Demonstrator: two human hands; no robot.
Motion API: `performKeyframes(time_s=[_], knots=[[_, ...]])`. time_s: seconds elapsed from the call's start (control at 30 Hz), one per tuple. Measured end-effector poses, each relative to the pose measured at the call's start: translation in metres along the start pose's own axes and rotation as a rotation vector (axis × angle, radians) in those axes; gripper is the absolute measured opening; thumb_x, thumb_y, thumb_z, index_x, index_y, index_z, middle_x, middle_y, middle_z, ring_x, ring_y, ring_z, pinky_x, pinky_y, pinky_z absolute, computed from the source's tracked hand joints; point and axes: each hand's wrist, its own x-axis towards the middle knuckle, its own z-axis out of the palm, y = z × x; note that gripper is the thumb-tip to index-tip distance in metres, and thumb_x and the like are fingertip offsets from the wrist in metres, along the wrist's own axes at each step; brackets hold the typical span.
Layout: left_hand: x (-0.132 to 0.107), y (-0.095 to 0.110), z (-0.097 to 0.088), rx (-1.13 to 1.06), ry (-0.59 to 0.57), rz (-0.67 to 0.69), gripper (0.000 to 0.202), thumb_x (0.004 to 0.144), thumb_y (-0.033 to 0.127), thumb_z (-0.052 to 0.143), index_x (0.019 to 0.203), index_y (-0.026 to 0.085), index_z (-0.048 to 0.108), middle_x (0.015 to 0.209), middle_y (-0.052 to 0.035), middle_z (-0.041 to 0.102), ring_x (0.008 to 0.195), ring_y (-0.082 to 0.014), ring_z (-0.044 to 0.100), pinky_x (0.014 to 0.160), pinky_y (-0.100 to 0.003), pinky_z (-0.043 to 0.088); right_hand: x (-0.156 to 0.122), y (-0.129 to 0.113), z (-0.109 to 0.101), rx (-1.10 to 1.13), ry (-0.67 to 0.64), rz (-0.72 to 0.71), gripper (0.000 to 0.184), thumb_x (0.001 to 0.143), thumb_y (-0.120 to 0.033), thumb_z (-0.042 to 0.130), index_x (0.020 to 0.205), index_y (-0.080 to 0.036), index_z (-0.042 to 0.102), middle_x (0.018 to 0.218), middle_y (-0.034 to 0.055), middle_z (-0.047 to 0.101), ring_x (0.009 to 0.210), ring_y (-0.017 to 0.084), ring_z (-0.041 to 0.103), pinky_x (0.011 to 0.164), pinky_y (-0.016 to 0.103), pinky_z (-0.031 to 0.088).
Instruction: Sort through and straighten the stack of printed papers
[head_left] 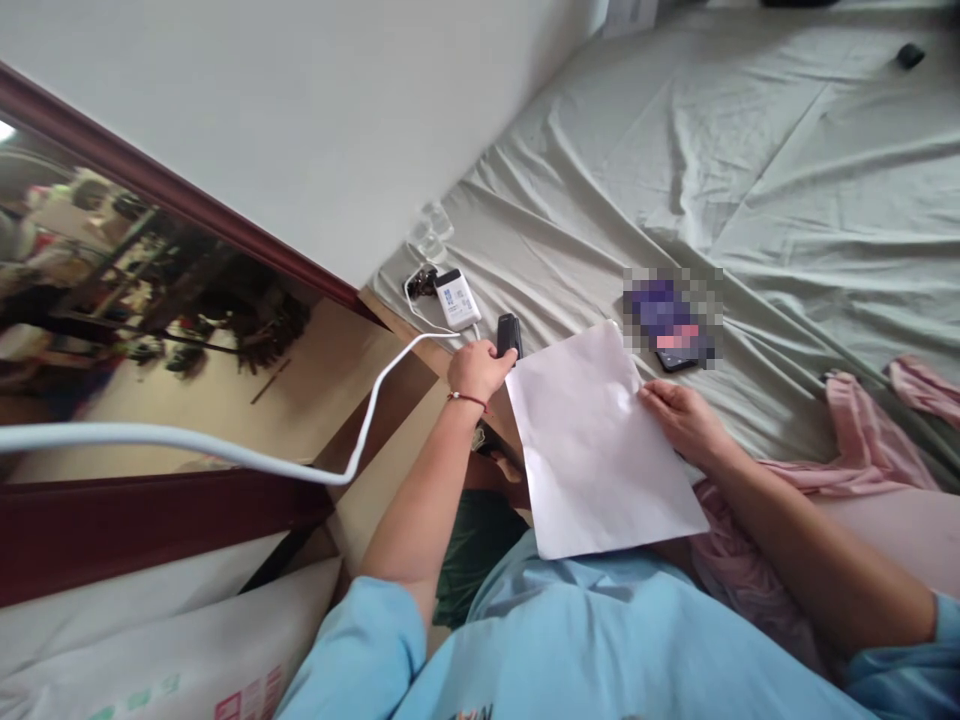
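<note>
My left hand point(478, 370) is closed round the near end of a small black object point(509, 335), which looks like a stapler, close to the bed's edge. A white sheet of paper point(604, 450) lies slanted over my lap, its upper left corner just beside the left hand. On the paper's right edge, the thumb and fingers of my right hand point(686, 420) pinch it. Beyond the sheet rests a phone point(679, 358) with its screen blurred out.
A white power adapter point(457, 299) with a cable point(360, 440) lies left of the black object. Clear plastic pieces point(433, 232) sit by the wall. Pink cloth point(862, 430) is bunched at right on the grey-green bedsheet point(787, 200). White sacks point(172, 640) stand at lower left.
</note>
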Motion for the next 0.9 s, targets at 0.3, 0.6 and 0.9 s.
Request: performKeyframes(time_s=[0.3, 0.6, 0.9], knots=[[0.002, 0.004, 0.005, -0.085, -0.039, 0.009, 0.042, 0.087, 0.053, 0.063, 0.063, 0.02, 0.051, 0.076, -0.0091, 0.066, 0.076, -0.0228, 0.057, 0.066, -0.032, 0.032, 0.003, 0.002, -0.005, 0.028, 0.006, 0.002, 0.045, 0.086, -0.065, 0.059, 0.082, -0.02, 0.063, 0.061, 0.0002, 0.059, 0.05, 0.012, 0.048, 0.044, 0.023, 0.034], [0.012, -0.009, 0.009, -0.172, -0.106, 0.093, 0.043, 0.095, 0.042, 0.054, 0.059, 0.019, 0.059, 0.065, -0.006, 0.062, 0.068, -0.0202, 0.056, 0.066, -0.032, 0.032, 0.002, 0.0, -0.006, 0.025, -0.001, 0.049, 0.046, 0.087, -0.067, 0.058, 0.083, -0.021, 0.061, 0.061, -0.0009, 0.057, 0.05, 0.013, 0.048, 0.045, 0.025, 0.035], [0.009, -0.015, 0.022, -0.184, -0.104, 0.102, 0.044, 0.096, 0.047, 0.051, 0.062, 0.018, 0.057, 0.064, -0.0034, 0.057, 0.066, -0.0175, 0.051, 0.064, -0.031, 0.029, 0.005, 0.006, -0.008, -0.061, 0.0, 0.018, 0.047, 0.091, -0.065, 0.051, 0.085, -0.02, 0.061, 0.065, 0.0007, 0.06, 0.052, 0.013, 0.05, 0.046, 0.024, 0.036]])
